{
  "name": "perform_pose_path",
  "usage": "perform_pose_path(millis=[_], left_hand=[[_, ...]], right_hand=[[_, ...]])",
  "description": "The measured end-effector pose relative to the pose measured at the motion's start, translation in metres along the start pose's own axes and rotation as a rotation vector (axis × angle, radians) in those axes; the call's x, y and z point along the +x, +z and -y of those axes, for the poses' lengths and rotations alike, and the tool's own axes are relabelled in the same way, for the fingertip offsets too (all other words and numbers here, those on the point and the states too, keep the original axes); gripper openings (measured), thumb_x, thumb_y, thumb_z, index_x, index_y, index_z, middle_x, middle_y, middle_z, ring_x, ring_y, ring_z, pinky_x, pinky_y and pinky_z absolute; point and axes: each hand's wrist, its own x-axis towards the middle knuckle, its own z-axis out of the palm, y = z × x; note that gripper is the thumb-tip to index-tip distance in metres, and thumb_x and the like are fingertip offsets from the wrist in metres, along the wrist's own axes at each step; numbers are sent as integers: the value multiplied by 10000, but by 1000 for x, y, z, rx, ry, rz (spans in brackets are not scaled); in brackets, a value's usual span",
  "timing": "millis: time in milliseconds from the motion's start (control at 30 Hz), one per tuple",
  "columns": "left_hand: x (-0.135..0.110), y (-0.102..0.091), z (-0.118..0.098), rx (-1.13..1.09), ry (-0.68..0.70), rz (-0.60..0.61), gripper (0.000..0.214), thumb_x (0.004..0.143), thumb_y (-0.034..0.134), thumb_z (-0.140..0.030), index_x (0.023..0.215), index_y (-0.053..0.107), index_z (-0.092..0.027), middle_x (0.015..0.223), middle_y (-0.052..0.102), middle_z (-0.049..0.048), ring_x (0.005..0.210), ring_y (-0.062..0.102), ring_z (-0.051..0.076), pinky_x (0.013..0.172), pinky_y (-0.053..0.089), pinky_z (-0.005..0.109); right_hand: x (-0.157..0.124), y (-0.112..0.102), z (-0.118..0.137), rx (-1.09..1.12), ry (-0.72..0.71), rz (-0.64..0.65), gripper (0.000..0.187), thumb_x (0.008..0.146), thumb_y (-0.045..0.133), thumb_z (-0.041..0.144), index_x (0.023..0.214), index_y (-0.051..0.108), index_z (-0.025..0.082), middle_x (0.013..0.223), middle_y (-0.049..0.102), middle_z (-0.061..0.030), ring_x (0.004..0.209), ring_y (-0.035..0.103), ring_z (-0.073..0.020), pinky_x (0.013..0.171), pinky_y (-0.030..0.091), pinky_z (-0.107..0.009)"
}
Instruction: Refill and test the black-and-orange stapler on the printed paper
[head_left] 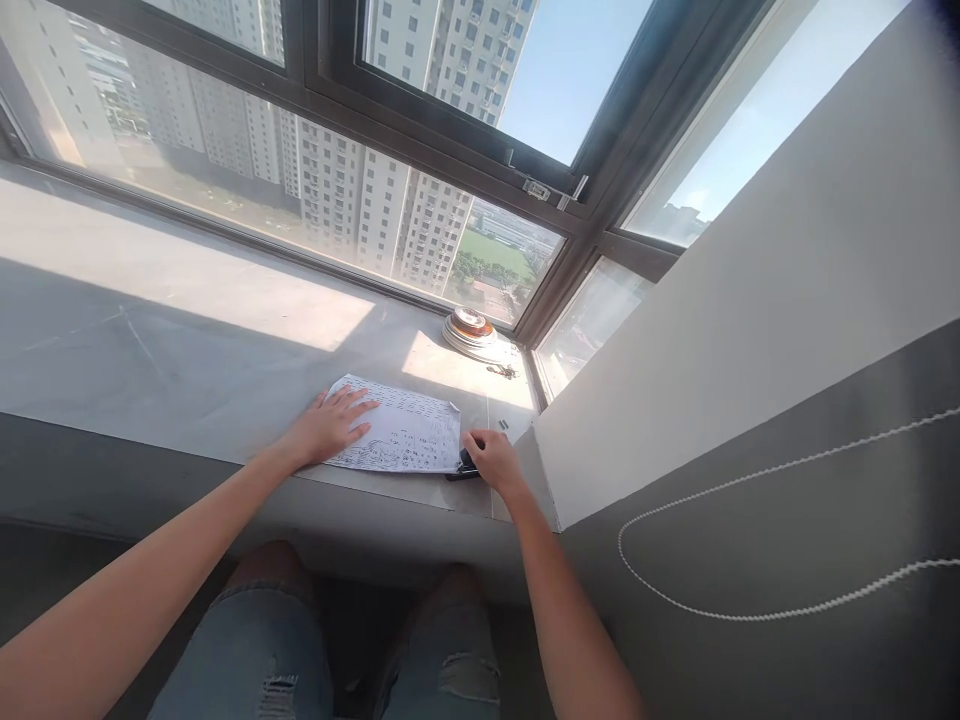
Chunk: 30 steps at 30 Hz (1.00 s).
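Note:
Sheets of paper [409, 428] covered in handwriting lie flat on the window ledge. My left hand [330, 428] rests on their left part, fingers spread and palm down. At the lower right corner of the paper sits a black stapler [463, 466], its front end over the paper's edge. My right hand [491, 457] is closed on top of it and hides most of its body. Just beyond that hand lie small grey pieces that look like staple strips [504, 425].
A round stack of plates or coils [471, 335] stands near the window corner, with a small dark tangled item [502, 371] beside it. The ledge [187, 370] ends at a front edge above my knees. A white beaded cord [720, 612] hangs at the right wall.

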Motion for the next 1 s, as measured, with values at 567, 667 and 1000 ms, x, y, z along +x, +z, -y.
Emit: perform_pose_path(millis=[567,667,1000], left_hand=[[1,8,3,-59,29,-52,604,1030,371,-586,1586,465,-368,1710,345,14,1600,217,338,1284,97,576],[0,7,1,-61,26,-42,610,1030,369,-586,1592,456,-364,1714,336,19,1600,212,341,1283,87,581],[-2,3,-4,-43,9,-23,599,1035,377,-561,1592,455,-357,1714,336,17,1606,201,331,1285,103,593]], right_hand=[[-6,27,4,-56,139,-177,558,1040,353,499,625,634,254,556,498,-65,559,488,-228,585,365,-342],[-9,36,3,-94,76,-245,534,1043,348,483,689,672,247,691,589,-108,620,546,-242,645,397,-373],[-11,37,29,-403,151,-163,417,1047,355,332,948,724,164,1054,653,-241,1013,610,-383,862,421,-507]])
